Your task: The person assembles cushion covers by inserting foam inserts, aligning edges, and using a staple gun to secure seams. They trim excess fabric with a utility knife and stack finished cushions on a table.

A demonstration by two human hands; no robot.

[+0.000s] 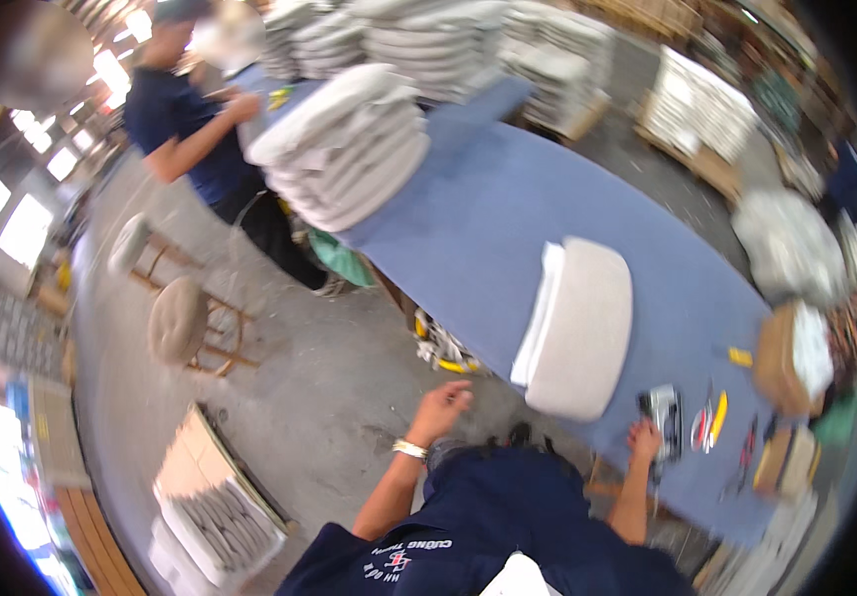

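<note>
- Left hand [436, 412]: out over the floor short of the table, fingers loosely bent and parted, holding nothing.
- Right hand [644, 439]: fingers curled at the tool's near left side; whether they close around it, I cannot tell.
- Tool [665, 419]: on the table, right at the right fingers, dark and silvery. Likely hard, stiff and fairly heavy for its size; best held around its handle, though blur hides which part that is.
- Knife [718, 418]: yellow, just right of the right fingers, beyond the tool; probably light, to be taken by the yellow body.
- Cushion [587, 328]: flat on the table, ahead and left of the right fingers, ahead and right of the left ones. Likely light, soft and not slippery; two opposite edges would give good hold.
- Stack [349, 149]: far ahead of the left fingers, many soft-looking layers; probably unsteady if gripped by one layer.
</note>
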